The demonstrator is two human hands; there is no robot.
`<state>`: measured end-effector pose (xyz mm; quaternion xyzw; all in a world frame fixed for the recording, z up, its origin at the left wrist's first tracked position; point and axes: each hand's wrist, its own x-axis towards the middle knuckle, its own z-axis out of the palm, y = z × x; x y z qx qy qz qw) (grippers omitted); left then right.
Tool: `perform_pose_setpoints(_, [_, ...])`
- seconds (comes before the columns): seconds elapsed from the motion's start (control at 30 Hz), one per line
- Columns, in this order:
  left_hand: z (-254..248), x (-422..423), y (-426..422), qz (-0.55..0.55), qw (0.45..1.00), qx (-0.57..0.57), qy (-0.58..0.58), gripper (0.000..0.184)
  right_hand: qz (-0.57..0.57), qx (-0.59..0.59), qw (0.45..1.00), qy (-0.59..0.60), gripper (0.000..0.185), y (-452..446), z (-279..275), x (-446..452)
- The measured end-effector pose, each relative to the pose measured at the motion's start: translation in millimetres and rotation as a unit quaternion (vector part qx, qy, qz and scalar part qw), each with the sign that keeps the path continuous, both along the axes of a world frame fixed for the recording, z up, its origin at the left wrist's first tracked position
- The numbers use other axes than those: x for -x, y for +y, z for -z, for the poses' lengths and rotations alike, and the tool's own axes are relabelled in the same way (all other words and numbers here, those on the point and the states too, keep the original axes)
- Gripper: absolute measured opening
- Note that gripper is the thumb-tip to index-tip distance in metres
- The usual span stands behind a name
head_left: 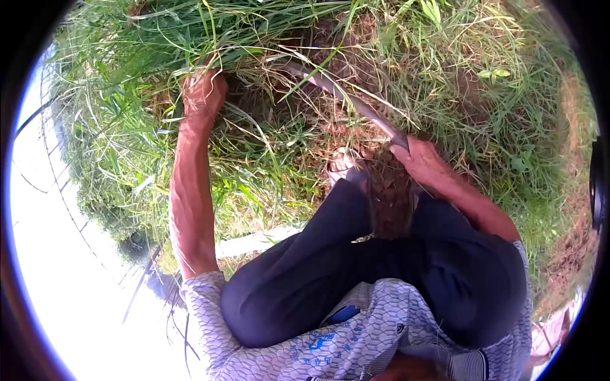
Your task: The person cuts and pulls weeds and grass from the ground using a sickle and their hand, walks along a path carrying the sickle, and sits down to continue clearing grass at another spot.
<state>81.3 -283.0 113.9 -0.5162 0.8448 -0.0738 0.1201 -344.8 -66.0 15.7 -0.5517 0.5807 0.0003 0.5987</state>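
My left hand (204,95) is closed around a clump of long green grass (184,38), with the fingers partly hidden among the blades. In my right hand (424,160) is the handle end of a sickle (362,109). Its long, narrow metal blade slants up and left through the cut-looking grass and soil. The blade's tip is lost among stalks, to the right of my left hand and apart from it.
I squat with dark trousers (298,273) bent at the knees, and a foot (343,159) shows between them. Trampled grass and brown soil (470,92) lie ahead. A pale strip (254,242) lies on the ground at left. Wire fencing (60,171) stands farther left.
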Motion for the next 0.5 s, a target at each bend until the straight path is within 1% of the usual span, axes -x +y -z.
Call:
perform_pose_setpoints(0.03, [0.3,1.5,6.2,0.040,0.997,0.030,0.052,0.037,-0.001,0.002,1.000,-0.004,0.051,1.8,-4.8,11.5])
perform_pose_setpoints(0.07, [2.3,3.6,8.2,0.038,0.997,0.031,0.054,0.037,-0.003,0.004,1.000,-0.002,0.051,-0.7,-6.3,18.4])
perform_pose_setpoints(0.13, [5.1,8.9,15.1,0.016,0.999,-0.009,-0.035,0.044,0.059,-0.063,0.994,-0.069,0.050,-8.8,-21.2,27.1])
perform_pose_setpoints(0.17, [6.2,12.7,25.6,0.038,0.999,-0.009,-0.024,0.050,0.025,-0.063,0.997,-0.029,0.047,-16.8,-24.7,22.5])
perform_pose_setpoints(0.2, [5.7,23.1,37.5,0.058,0.998,-0.007,-0.012,0.057,0.019,-0.065,0.997,-0.030,0.047,-27.1,-20.0,12.1])
perform_pose_setpoints(0.23, [-3.2,46.0,44.4,0.072,0.996,-0.020,0.038,0.067,-0.003,-0.048,0.999,-0.012,0.046,-38.0,-12.5,0.5])
perform_pose_setpoints(0.27, [-11.6,63.7,56.5,0.051,0.995,-0.074,0.043,0.074,-0.024,-0.030,0.999,0.007,0.046,-42.5,-6.7,-6.3])
perform_pose_setpoints(0.3, [-5.3,73.0,64.7,0.046,0.990,-0.107,0.077,0.079,-0.085,0.018,0.995,0.041,0.044,-38.0,-1.9,-7.7])
perform_pose_setpoints(0.33, [2.7,77.0,75.8,0.039,0.983,-0.142,0.111,0.084,-0.090,0.016,0.995,0.042,0.044,-29.1,-6.6,1.2])
perform_pose_setpoints(0.4, [19.7,76.5,97.6,-0.005,0.981,-0.179,0.067,0.095,0.014,-0.069,0.995,0.071,0.043,-3.2,-20.1,38.3])
perform_pose_setpoints(0.43, [31.6,66.7,103.1,-0.012,0.979,-0.198,0.035,0.101,0.025,-0.061,0.995,0.078,0.044,12.4,-24.7,60.0])
perform_pose_setpoints(0.47, [43.6,54.9,106.3,-0.012,0.980,-0.197,0.037,0.101,0.039,-0.057,0.994,0.084,0.045,28.0,-29.8,76.1])
perform_pose_setpoints(0.5, [55.3,43.0,107.1,0.021,0.987,-0.144,-0.067,0.103,0.038,-0.057,0.994,0.085,0.045,35.2,-35.2,84.5])
